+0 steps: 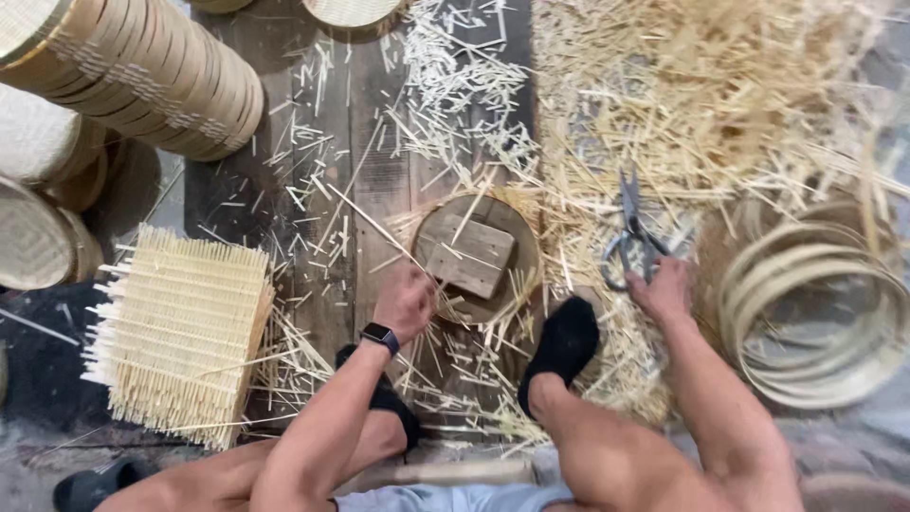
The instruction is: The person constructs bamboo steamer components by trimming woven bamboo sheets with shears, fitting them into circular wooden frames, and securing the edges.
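My left hand (406,301) is closed around a thin bamboo strip (374,226) that runs up and to the left, just beside a round wooden stump (517,248) with a small wooden block (471,256) on top. My right hand (661,287) rests on the handles of metal scissors (631,237) lying on a heap of bamboo slivers. Whether its fingers grip the handles is unclear. A dark watch sits on my left wrist. My feet in black socks (565,341) are planted either side of the stump.
A stack of woven bamboo mats (180,332) lies at the left. Stacked round bamboo steamer frames (161,76) sit at the top left. Coiled bamboo rings (815,313) lie at the right. Bamboo offcuts (701,104) cover the wooden floor.
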